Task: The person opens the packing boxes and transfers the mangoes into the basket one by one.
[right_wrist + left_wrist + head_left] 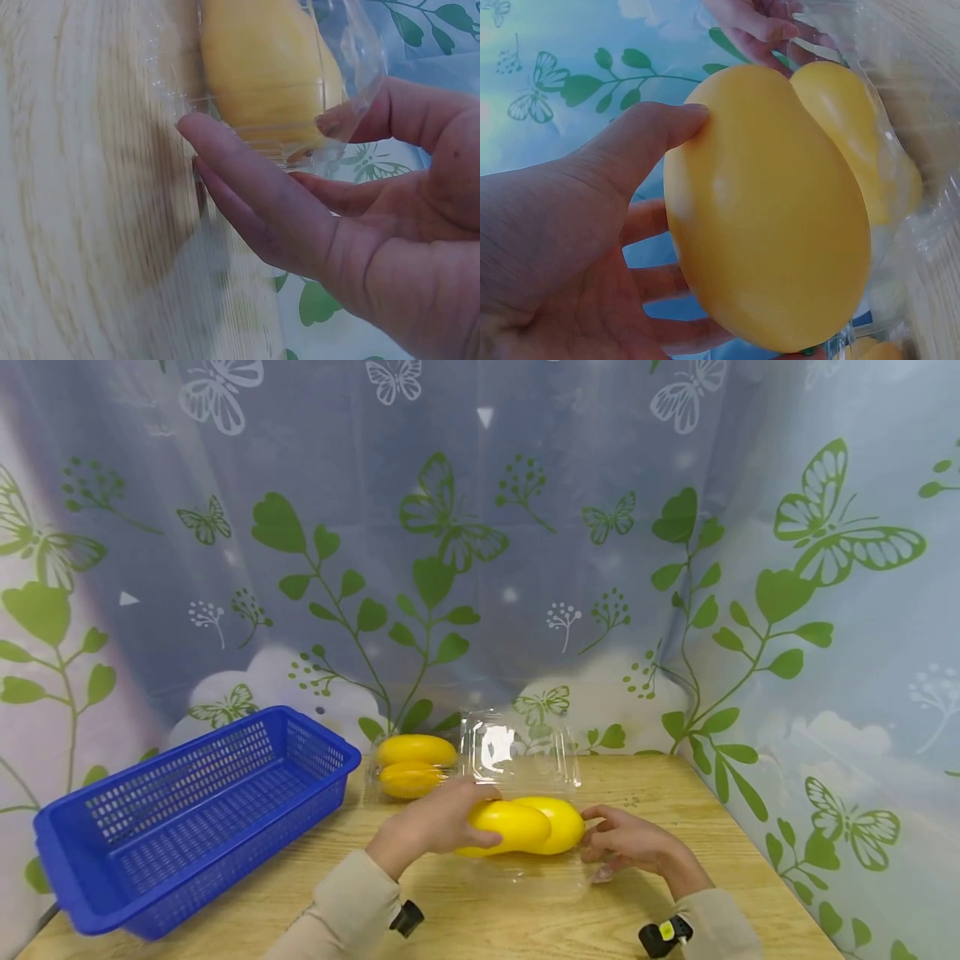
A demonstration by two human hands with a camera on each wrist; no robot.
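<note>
My left hand (438,820) grips a smooth yellow mango-like fruit (510,827), thumb on one side and fingers around the other. A second yellow fruit (566,825) lies beside it, in a clear plastic clamshell container (517,883). The container's lid (551,752) stands raised at the back. At the container's right end, my right hand (630,842) holds the plastic wall between thumb and fingers. In the right wrist view the thumb lies against the clear wall (364,56), next to the fruit inside (262,67). The held fruit (769,210) fills the middle of the left wrist view.
A blue perforated plastic basket (202,877) stands on the left of the wooden table (645,927). Behind my left hand, another clear container (371,789) holds two yellow fruits (416,750). A patterned curtain (525,568) hangs behind the table and along its right side.
</note>
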